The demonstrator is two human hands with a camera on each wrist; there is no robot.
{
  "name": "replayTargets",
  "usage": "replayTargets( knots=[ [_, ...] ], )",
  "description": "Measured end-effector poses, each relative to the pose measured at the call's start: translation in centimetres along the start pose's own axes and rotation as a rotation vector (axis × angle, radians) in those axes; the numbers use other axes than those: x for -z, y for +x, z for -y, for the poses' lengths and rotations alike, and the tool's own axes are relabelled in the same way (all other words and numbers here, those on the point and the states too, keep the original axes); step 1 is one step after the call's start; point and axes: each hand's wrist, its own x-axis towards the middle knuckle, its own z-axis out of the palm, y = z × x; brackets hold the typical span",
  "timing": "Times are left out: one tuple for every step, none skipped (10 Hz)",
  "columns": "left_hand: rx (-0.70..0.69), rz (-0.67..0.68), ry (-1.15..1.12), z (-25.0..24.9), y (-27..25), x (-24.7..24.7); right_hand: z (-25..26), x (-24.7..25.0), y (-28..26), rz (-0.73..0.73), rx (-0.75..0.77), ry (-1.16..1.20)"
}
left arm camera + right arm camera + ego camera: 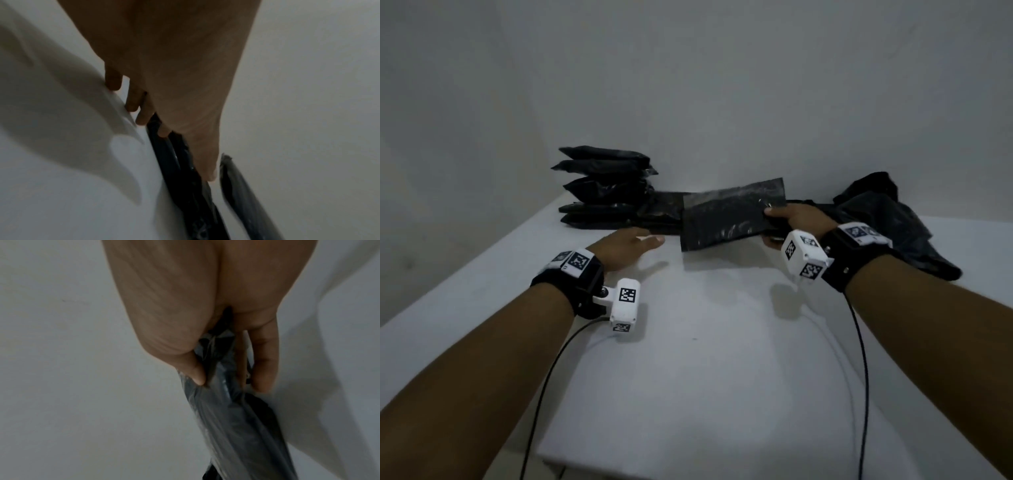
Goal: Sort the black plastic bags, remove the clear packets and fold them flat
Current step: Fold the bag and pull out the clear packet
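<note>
Standing against bare grey walls (688, 85), white table (705, 342) holds black bags (606, 188).

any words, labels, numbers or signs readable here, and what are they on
No readable text in any view.
Wrist cameras and straps: black-and-white square markers only, patterns, no letters or numbers.
Right strap label: small print with a blue patch, too blurred to read.
Packet held by the right hand: glare only, no print shows.
Stack of packets: no print shows.
</note>
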Motion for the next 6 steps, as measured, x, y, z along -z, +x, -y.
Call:
replayTargets(
  knots=[
    [0.104, 0.08, 0.207, 2.1, 0.8, -0.4, 1.3, -2.2, 2.5, -0.031, 0.017, -0.074],
    [0.168, 0.146, 0.448, 2.3, 1.0, -1.5, 2.0, -4.8, 4.5, 0.02, -0.004, 0.047],
    [0.185, 0.202, 0.505, 1.9, 1.1, -1.9, 1.5, -7.2, 6.7, -0.002, 0.032, -0.051],
    [0.196, 0.229, 0.52, 1.8, 1.1, -1.7, 1.1, -8.8, 8.4, -0.033, 0.042, -0.104],
    [0.2, 0.241, 0.533, 1.8, 1.3, -1.6, 1.0, -8.7, 10.8, -0.1, 0.183, -0.561],
    [0.207, 0.245, 0.538, 1.9, 1.5, -1.7, 0.7, -8.8, 10.3, -0.22, 0.157, -0.539]
  ],
)
